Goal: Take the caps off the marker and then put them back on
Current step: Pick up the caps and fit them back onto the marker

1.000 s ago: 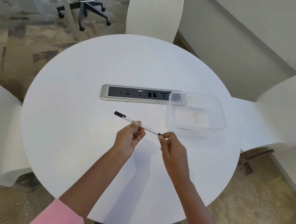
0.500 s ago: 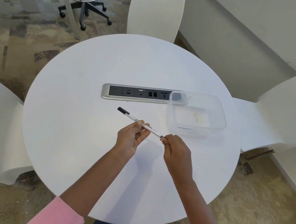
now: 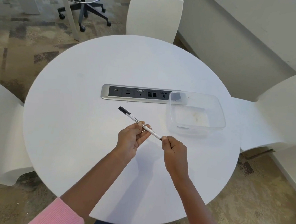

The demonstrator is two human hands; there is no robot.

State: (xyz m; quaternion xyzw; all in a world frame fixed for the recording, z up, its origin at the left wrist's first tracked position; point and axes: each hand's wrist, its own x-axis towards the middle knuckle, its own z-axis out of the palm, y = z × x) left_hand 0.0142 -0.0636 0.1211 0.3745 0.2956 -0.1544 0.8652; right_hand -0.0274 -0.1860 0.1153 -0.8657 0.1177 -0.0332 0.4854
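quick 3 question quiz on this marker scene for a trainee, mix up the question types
1. True or false: the black cap at the far end of the marker is off.
2. Which hand holds the marker's barrel? A) left hand B) right hand
3. Fill in: the clear container partly covers the ____ panel set in the table.

Key: 1 false; 2 A; 3 socket

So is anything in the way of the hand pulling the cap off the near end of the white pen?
Nothing visible. The right hand already pinches the near end of the white marker with black caps, and the clear plastic container sits off to the side.
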